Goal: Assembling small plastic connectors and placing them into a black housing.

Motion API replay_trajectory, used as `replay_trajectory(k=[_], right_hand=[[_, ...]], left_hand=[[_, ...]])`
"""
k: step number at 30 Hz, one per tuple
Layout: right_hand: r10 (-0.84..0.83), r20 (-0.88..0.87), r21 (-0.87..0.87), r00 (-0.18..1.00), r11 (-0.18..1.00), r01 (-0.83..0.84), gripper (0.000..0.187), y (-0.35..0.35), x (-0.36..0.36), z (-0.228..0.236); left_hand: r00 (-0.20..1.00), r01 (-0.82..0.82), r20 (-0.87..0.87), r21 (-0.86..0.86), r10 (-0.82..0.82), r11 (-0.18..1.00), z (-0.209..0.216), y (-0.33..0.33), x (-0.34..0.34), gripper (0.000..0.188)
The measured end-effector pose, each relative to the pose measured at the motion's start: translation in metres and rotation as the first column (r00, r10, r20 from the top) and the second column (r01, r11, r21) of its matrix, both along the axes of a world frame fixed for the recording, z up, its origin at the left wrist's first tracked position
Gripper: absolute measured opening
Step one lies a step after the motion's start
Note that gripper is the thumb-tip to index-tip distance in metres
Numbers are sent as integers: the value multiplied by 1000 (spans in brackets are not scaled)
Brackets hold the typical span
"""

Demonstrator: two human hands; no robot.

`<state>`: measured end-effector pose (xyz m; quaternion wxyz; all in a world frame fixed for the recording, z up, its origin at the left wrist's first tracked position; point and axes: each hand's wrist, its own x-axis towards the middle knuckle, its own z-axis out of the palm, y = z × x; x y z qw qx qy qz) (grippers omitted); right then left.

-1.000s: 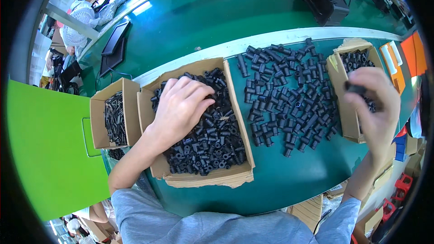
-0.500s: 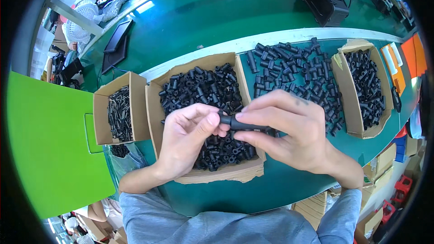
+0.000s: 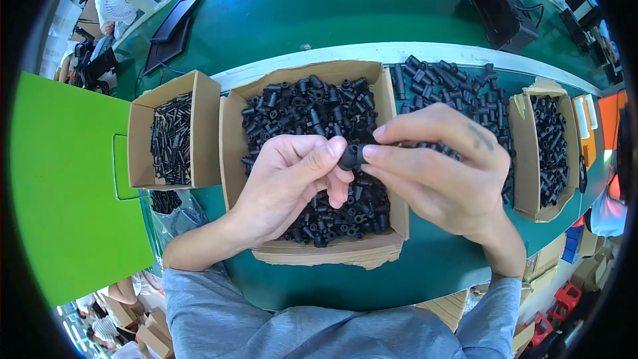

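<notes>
A black fitting is pinched between the fingertips of the left hand and right hand — steadied from both sides, it seems — over a cardboard box of similar pieces, placed centrally, presumably for easy reach.

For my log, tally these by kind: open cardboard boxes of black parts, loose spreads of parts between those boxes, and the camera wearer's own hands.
Boxes: 3 (left box, middle box, right box)
Loose spread: 1
Hands: 2 (left hand, right hand)
Total: 6
</notes>
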<state>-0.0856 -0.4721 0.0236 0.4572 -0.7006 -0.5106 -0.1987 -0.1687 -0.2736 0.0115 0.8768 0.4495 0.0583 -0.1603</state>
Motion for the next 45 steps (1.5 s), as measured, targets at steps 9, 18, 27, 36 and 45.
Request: replay_trajectory(k=[9, 18, 27, 36, 45], right_hand=[[59, -137, -51, 989, 996, -67, 25, -1, 1, 1], [105, -92, -36, 990, 993, -108, 24, 3, -1, -8], [111, -398, -18, 911, 991, -129, 30, 0, 6, -4], [169, -324, 40, 931, 985, -165, 54, 6, 10, -5], [-209, 192, -646, 959, 709, 284, 7, 27, -5, -21]], left_hand=[[1000, -30, -1, 71, 30, 997, 1, -2, 3, 19], [998, 32, 44, 42, -34, 999, 0, 5, 1, 19], [574, -560, 796, 551, -190, 618, -5, 1, 2, 36], [818, -444, 572, 569, 55, 692, -5, 3, -8, 20], [871, -387, 429, 301, 238, 871, -9, 5, 0, 26]])
